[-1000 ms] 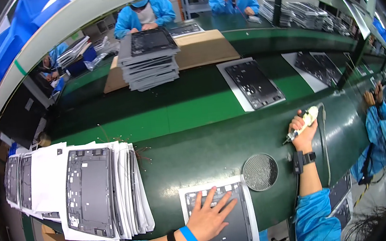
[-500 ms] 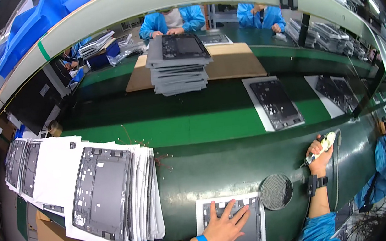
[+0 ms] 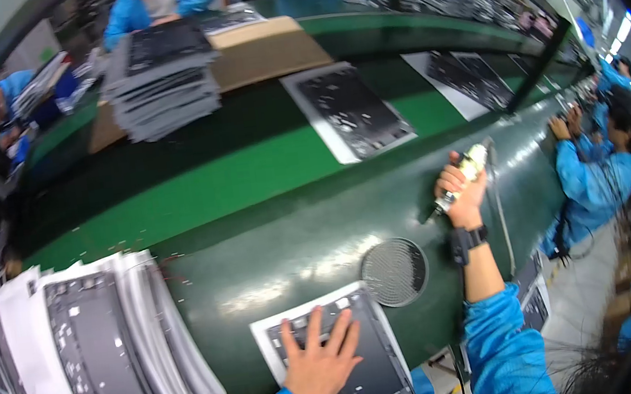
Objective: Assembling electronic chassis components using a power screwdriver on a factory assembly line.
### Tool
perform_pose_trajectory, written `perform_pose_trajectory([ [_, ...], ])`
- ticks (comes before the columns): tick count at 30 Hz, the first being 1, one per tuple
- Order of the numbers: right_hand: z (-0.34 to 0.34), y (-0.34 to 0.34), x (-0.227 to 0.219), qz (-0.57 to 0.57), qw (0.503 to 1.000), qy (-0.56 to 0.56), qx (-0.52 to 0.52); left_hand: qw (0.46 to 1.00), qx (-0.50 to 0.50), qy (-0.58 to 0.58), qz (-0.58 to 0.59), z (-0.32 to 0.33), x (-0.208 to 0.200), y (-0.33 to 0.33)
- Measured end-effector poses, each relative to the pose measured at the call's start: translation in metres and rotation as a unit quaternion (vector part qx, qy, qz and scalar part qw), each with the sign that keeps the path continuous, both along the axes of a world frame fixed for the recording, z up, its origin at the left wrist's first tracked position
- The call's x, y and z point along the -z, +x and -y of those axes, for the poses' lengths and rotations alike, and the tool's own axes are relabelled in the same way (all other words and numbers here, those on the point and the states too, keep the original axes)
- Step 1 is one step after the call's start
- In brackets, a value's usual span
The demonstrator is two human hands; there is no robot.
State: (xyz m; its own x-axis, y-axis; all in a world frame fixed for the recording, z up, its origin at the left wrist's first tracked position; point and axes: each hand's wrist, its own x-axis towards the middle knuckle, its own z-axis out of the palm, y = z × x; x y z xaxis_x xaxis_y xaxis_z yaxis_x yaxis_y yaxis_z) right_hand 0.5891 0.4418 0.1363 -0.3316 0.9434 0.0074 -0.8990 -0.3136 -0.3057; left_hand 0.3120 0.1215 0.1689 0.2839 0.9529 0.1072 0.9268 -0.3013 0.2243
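Observation:
My left hand (image 3: 322, 365) lies with spread fingers on a dark flat panel (image 3: 373, 347), which looks like a device's back cover with small white patches. Under the panel a white sheet (image 3: 265, 338) shows at its edges. In my right hand (image 3: 467, 198) is a pale electric screwdriver (image 3: 473, 162), gripped above the bench with its tip slanting down to the left, apart from the panel. A cable (image 3: 502, 221) trails from its back end. Between my hands, close to the panel's far corner, sits a round dish (image 3: 394, 272) with a patterned surface.
A tall pile of similar panels (image 3: 99, 357) with white sheets stands at my left. Beyond the bench runs a green conveyor (image 3: 196, 188) carrying panels on sheets (image 3: 356, 109). Another stack (image 3: 170, 101) stands across it. A co-worker (image 3: 596, 170) sits at the right.
The whole view has swung to the right, so the bench things appear farther left. My left hand stays spread on the panel, and my right still grips the screwdriver.

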Motion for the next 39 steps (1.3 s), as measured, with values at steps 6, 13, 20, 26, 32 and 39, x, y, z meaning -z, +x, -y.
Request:
perform_pose_trajectory([
  [6,0.026,-0.003,-0.045,0.187,0.976,0.029,0.104,1.000,0.000,-0.013,0.022,-0.004,-0.003,0.004],
  [13,0.115,-0.028,-0.082,0.257,0.901,0.286,0.202,0.999,0.006,-0.027,0.019,-0.002,-0.001,0.007],
  [20,0.167,-0.078,-0.063,0.318,0.871,0.341,0.155,0.999,-0.003,-0.029,0.028,-0.001,-0.002,0.000],
  [26,0.163,-0.082,-0.053,0.330,0.866,0.355,0.122,0.999,-0.004,-0.035,0.032,-0.007,-0.001,0.004],
  [32,0.159,-0.089,-0.049,0.353,0.852,0.371,0.107,0.998,-0.012,-0.041,0.039,-0.005,-0.004,0.006],
  [39,0.163,-0.084,-0.045,0.341,0.867,0.350,0.095,0.999,-0.013,-0.029,0.032,-0.006,0.000,0.011],
])
